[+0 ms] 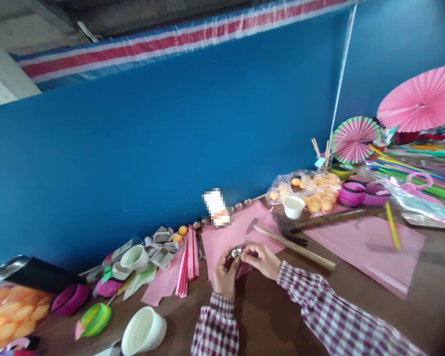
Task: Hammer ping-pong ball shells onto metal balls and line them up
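Note:
A small shiny silver ball (236,251) is held in the fingers of my left hand (224,274), above a pink paper sheet (222,242). My right hand (263,259) comes in from the right with its thumb and fingertips pinched together at the ball's right side. Whether those fingertips grip the ball itself or something tiny on it is too small to tell. Just beyond my right hand lies a hammer with a wooden handle (300,249), its head towards the ball. A second hammer with a dark claw head (287,227) lies farther back.
More silver balls (239,205) line the wall's foot. Bagged orange balls (321,190) and a white cup (293,207) stand back right. Folded pink paper strips (183,267), a patterned cup (134,258), a white bowl (144,331) and a black tumbler (37,273) are on the left.

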{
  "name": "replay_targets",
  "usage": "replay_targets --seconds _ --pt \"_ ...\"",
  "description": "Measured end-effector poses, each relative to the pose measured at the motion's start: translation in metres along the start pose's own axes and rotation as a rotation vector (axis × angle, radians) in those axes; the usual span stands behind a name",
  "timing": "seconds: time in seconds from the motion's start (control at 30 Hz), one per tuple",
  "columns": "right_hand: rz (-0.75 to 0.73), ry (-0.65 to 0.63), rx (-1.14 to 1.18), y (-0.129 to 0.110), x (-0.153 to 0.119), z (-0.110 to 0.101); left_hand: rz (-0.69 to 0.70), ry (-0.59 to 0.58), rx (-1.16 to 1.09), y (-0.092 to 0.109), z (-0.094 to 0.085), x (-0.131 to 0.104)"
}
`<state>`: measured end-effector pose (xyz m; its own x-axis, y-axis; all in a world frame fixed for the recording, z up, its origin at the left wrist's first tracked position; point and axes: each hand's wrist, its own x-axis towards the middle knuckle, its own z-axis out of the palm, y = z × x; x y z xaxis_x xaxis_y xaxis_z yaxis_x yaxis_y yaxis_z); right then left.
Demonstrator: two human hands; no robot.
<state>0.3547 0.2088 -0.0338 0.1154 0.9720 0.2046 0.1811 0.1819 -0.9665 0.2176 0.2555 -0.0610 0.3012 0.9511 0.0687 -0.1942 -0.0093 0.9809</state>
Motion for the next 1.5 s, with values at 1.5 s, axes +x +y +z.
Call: replay_targets --seconds 1.5 --pt "0.053 0.125 0.047 0.016 0.002 0.006 -0.06 0.034 0.071 0.006 0.007 -0.005"
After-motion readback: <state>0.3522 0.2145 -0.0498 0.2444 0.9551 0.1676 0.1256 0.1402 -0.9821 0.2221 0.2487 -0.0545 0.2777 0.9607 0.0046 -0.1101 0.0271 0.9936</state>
